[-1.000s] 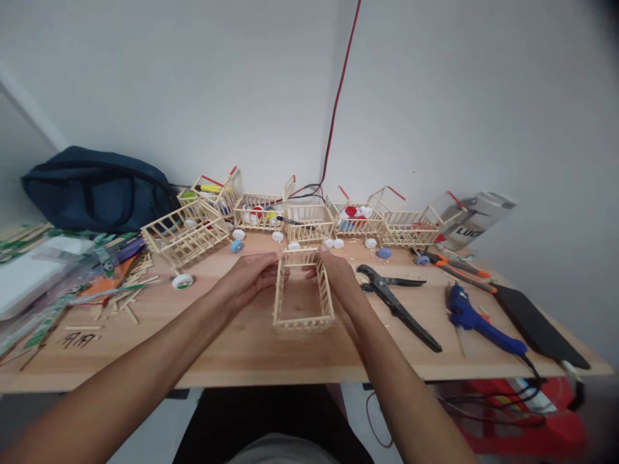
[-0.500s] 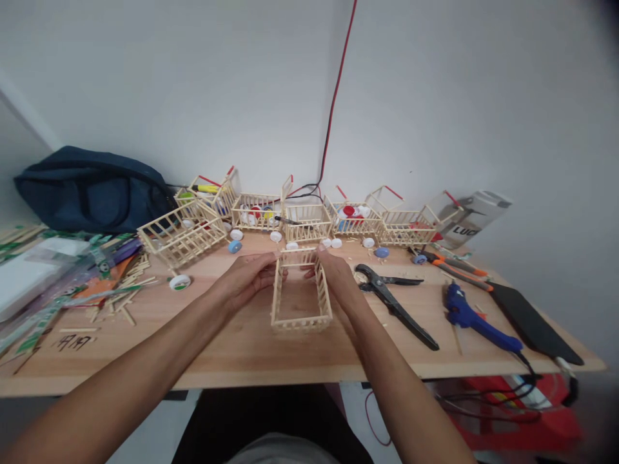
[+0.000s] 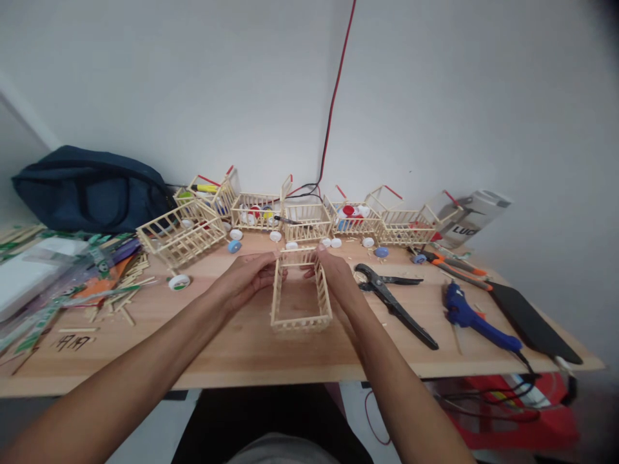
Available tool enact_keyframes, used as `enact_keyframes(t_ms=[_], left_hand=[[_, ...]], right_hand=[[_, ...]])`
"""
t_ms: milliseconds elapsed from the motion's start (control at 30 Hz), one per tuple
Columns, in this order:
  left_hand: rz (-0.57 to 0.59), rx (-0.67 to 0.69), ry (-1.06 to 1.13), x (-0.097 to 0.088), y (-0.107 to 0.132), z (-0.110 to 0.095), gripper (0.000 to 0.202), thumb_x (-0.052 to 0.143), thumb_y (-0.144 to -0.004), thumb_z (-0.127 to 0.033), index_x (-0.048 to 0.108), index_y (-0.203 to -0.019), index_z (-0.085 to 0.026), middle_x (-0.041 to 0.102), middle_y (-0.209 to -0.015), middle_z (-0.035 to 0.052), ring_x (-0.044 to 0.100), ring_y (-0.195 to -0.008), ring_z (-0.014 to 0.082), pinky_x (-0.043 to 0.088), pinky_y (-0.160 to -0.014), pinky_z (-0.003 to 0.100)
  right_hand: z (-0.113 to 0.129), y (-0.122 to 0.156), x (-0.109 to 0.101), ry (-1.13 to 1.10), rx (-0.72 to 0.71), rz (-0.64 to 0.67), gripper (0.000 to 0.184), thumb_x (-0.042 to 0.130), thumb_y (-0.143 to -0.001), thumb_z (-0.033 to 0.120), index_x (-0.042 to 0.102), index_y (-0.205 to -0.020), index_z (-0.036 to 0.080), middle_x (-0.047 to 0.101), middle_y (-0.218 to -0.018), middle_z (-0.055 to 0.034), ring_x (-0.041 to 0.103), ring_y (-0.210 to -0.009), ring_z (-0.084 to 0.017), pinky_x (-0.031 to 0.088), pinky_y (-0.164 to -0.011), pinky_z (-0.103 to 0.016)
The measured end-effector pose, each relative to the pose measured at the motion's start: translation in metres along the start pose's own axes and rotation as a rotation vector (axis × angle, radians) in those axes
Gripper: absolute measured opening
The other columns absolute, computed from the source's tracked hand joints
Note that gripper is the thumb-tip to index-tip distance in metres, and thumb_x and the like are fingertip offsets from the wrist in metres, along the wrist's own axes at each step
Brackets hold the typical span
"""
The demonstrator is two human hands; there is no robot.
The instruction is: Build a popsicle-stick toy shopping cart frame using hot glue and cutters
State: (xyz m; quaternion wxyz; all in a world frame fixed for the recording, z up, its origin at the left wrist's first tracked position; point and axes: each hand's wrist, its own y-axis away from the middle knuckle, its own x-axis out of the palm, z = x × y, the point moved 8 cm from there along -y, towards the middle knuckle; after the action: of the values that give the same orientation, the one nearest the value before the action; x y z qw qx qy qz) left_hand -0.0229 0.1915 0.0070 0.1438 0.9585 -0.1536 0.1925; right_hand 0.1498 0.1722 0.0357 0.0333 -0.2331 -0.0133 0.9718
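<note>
A small rectangular frame of thin wooden sticks, like an open basket, is held in front of me by its far corners. My left hand pinches the far left corner between thumb and fingers. At the far right corner my right hand grips in the same way, its fingertips partly behind the sticks. Just beyond the hands stands a row of miniature stick shopping carts, among them a middle cart close to the wall. A larger cart with bottle-cap wheels sits tilted to the left.
Right of my hands lie black pincers, a blue glue gun, orange-handled pliers and a black phone-like slab. On the left are loose sticks, plastic wrappers, a white box and a dark blue bag.
</note>
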Motion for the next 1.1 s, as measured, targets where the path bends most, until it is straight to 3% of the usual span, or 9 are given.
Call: enact_keyframes(t_ms=[200,367,833,1100], left_hand=[[-0.034,-0.004,0.02,0.002,0.003,-0.002,0.014,0.065,-0.081,-0.018,0.071,-0.083,-0.005,0.074,-0.082,0.0129,0.069,-0.067,0.0154,0.059,-0.068,0.026],[0.004,0.0,0.027,0.003,0.002,-0.001,0.015,0.067,-0.08,-0.02,0.072,-0.084,-0.006,0.074,-0.08,0.0119,0.068,-0.067,0.0142,0.058,-0.068,0.024],[-0.007,-0.005,0.026,0.005,0.006,-0.002,0.016,0.067,-0.08,-0.02,0.073,-0.083,-0.006,0.074,-0.083,0.0133,0.066,-0.068,0.0137,0.057,-0.068,0.024],[-0.006,-0.002,0.02,0.004,0.007,-0.002,0.016,0.067,-0.081,-0.022,0.072,-0.081,-0.006,0.073,-0.082,0.0129,0.067,-0.07,0.0142,0.057,-0.069,0.025]], right_hand=[[-0.009,-0.005,0.003,-0.021,0.024,-0.003,0.065,0.026,-0.093,0.063,0.074,-0.09,0.018,0.076,-0.079,-0.0089,0.071,-0.071,-0.02,0.05,-0.07,-0.028],[-0.015,-0.007,0.003,-0.051,0.004,-0.022,0.067,0.03,-0.089,0.068,0.074,-0.093,0.017,0.076,-0.081,-0.0098,0.072,-0.075,-0.023,0.051,-0.072,-0.03],[-0.013,-0.004,0.003,-0.027,0.018,-0.002,0.071,0.029,-0.089,0.068,0.074,-0.094,0.015,0.076,-0.083,-0.0114,0.07,-0.07,-0.022,0.051,-0.073,-0.031],[-0.014,-0.004,0.004,-0.026,0.038,0.006,0.069,0.028,-0.089,0.067,0.074,-0.095,0.016,0.076,-0.087,-0.0112,0.072,-0.077,-0.023,0.051,-0.074,-0.03]])
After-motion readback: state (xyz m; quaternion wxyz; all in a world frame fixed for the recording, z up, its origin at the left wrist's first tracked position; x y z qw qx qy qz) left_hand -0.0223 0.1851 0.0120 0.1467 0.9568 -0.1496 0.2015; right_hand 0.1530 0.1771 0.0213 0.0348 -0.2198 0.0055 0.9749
